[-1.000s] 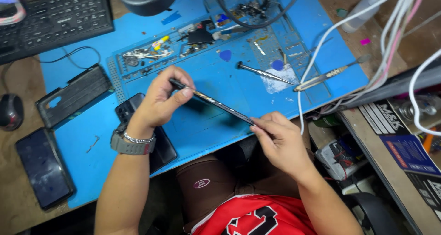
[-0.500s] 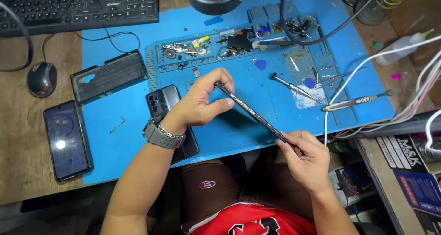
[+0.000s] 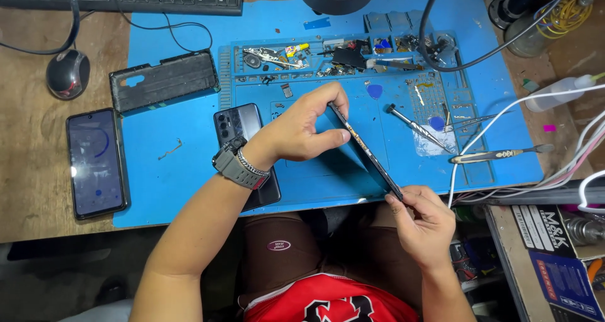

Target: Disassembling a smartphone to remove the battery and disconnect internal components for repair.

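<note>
Head view: thin dark phone (image 3: pixel 368 152) held edge-on above blue mat (image 3: pixel 189 171) on desk, left hand (image 3: pixel 302 130) grip pinching its upper end, right hand (image 3: pixel 422 218) pinching lower end, w/ 2nd phone (image 3: pixel 97 161) lit at left.

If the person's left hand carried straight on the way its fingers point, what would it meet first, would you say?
Probably the blue guitar-pick-shaped opening tool on the blue work mat; the left hand points up-right past the thin dark phone it holds, though depth is unclear.

Above a blue rubber work mat (image 3: pixel 189 171), the left hand (image 3: pixel 302 130) and right hand (image 3: pixel 423 218) grip opposite ends of a thin dark edge-on phone (image 3: pixel 367 152).
</note>
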